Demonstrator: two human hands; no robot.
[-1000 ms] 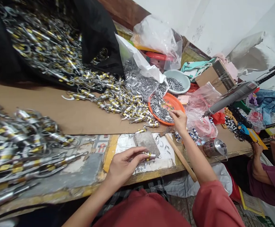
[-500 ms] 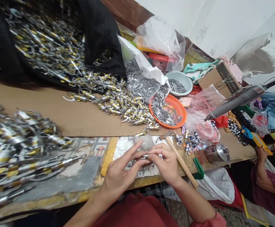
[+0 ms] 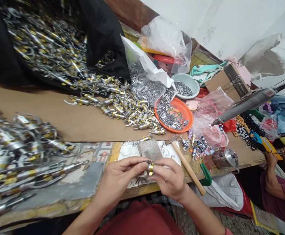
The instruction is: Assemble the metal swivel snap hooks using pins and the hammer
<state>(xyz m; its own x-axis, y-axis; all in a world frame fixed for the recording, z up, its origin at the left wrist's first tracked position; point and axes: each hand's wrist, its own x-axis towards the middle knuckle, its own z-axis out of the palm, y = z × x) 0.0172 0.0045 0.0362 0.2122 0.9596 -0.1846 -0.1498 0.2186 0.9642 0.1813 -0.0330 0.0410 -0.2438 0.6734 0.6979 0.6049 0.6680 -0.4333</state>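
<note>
Between my two hands is a small silver metal fitting with a yellow band (image 3: 150,168), its far ends hidden by fingers. My left hand (image 3: 121,174) pinches it from the left with thumb and forefinger. My right hand (image 3: 172,178) has its fingers closed around the right side. Just beyond the fingers lies a grey metal block (image 3: 150,148) on a white sheet (image 3: 126,150). A hammer with a wooden handle (image 3: 188,168) lies to the right of my right hand. Similar fittings (image 3: 132,109) are heaped beyond the block.
More fittings pile up at the left (image 3: 17,147) and in a black bag (image 3: 108,32). An orange dish (image 3: 190,112) and a pale bowl (image 3: 193,86) hold small metal parts. A grey electric screwdriver (image 3: 245,103) hangs at the right. Another person's hands (image 3: 271,161) are at far right.
My hands have come slightly lower and closer to me. The fitting has turned so its yellow band shows, and my left fingers have folded in. More of the metal block is visible.
</note>
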